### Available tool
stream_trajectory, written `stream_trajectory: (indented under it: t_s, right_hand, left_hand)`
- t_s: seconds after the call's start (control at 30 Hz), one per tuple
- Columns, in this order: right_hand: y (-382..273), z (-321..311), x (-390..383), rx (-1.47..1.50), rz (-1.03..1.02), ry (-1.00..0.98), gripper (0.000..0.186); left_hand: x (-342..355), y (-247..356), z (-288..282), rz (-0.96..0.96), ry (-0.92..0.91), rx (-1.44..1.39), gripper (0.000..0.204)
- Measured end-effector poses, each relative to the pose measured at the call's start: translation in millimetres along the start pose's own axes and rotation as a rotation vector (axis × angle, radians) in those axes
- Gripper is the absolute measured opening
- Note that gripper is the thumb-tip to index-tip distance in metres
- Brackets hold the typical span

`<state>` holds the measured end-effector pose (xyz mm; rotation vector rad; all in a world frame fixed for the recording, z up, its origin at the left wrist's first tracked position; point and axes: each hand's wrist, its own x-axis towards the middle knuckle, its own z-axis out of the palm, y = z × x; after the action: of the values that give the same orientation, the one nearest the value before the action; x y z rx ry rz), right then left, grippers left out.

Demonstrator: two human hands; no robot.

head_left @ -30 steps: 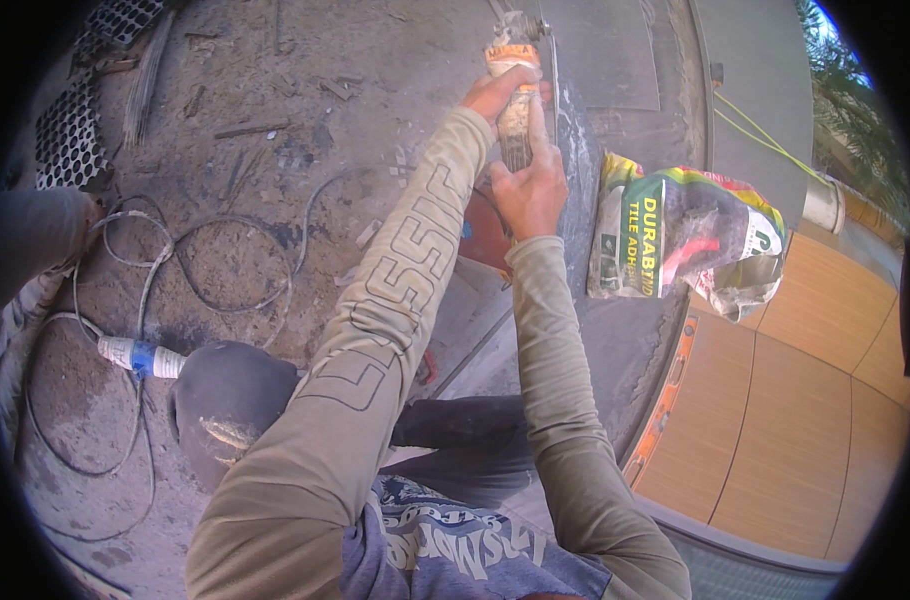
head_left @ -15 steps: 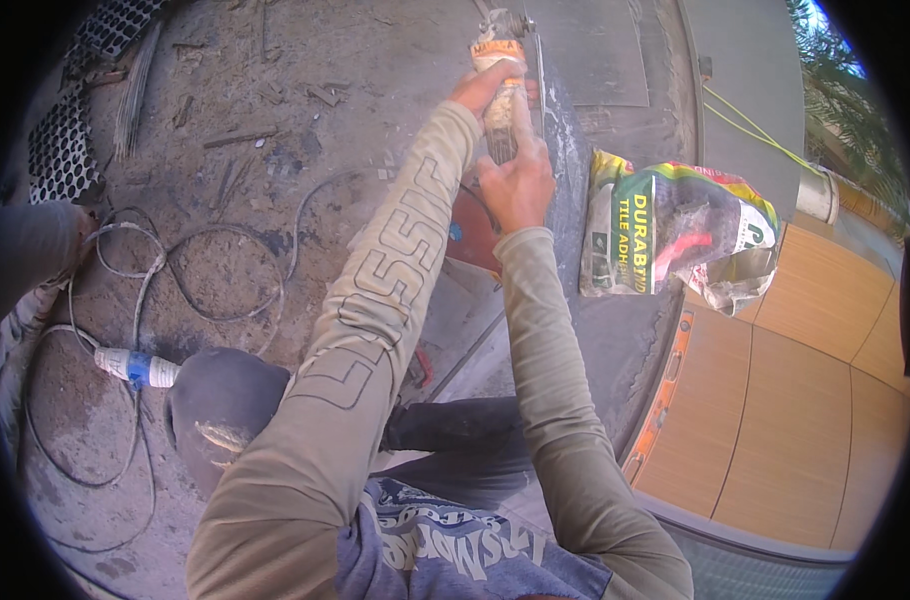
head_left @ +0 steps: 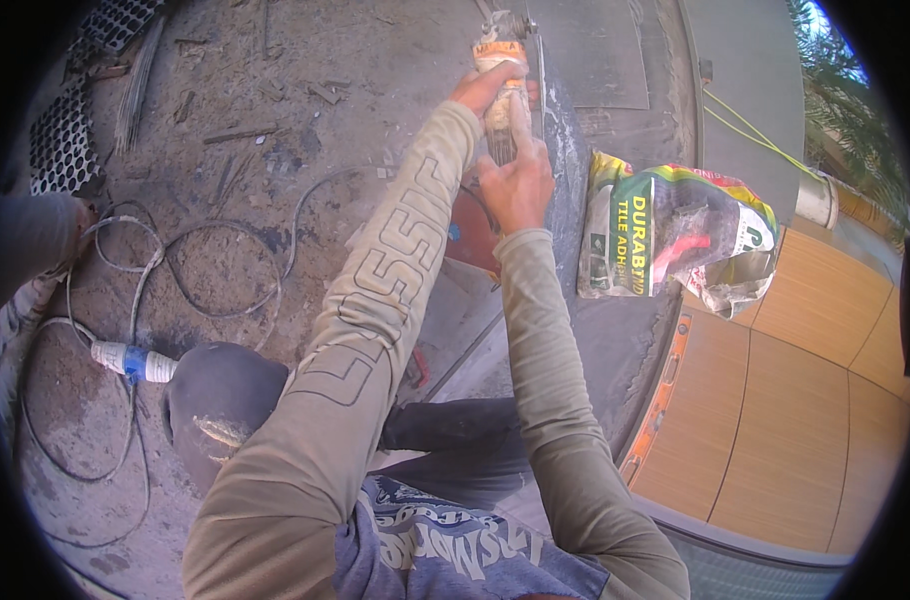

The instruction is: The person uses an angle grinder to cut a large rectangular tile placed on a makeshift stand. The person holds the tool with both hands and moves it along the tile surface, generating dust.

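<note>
At the far left edge, two perforated metal grilles [head_left: 60, 140] lie on the dusty ground [head_left: 225, 90], one above the other. Below them, one pale cable [head_left: 190, 255] loops across the ground and ends at one blue-and-white plug connector [head_left: 130, 362], which lies just beside the person's bent knee [head_left: 220, 400]. One left hand [head_left: 483, 88] reaches forward along a tan printed sleeve and closes its fingers around the upper body of one orange-and-grey power tool [head_left: 503, 70] (a handheld cutter, by its shape), near the top centre of the view. One right hand [head_left: 517, 185] sits directly below the left hand, with its fingers wrapped tight around the rear grip of the same tool. The tool stands against the edge of one grey slab [head_left: 615, 330], which runs down the centre-right. One crumpled, opened bag [head_left: 665, 235] (green, yellow and red print) rests on the slab, just to the right of the right hand. One orange spirit level [head_left: 660, 395] lies along the slab's right edge. Orange-brown tiles [head_left: 795, 420] cover the surface at the far right; four show clearly.
</note>
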<state>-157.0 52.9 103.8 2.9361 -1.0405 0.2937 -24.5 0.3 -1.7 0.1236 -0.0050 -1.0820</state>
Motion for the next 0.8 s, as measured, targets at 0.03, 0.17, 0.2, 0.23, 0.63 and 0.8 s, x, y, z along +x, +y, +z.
stream_trajectory:
  t_s: [0.03,0.17,0.2,0.23,0.63,0.8]
  right_hand:
    - [1,0,-2,0.009,-0.023,0.017,0.092]
    - [8,1,-8,0.023,-0.058,0.041,0.093]
    - [8,1,-9,0.020,-0.053,0.036,0.093]
    - [8,1,-9,0.017,-0.068,0.043,0.093]
    - [13,-1,-13,0.011,-0.087,0.047,0.095]
    - [12,-2,-12,0.022,-0.041,0.024,0.094]
  left_hand:
    - [-1,-2,0,0.000,-0.004,-0.019,0.058]
    - [-4,-4,1,-0.008,-0.004,-0.068,0.056]
    - [-5,-5,2,-0.001,-0.002,-0.069,0.056]
    - [-6,-5,3,0.006,0.000,-0.071,0.056]
    - [-18,-9,6,0.035,0.017,-0.038,0.061]
    - [-16,-8,8,0.023,0.006,0.020,0.062]
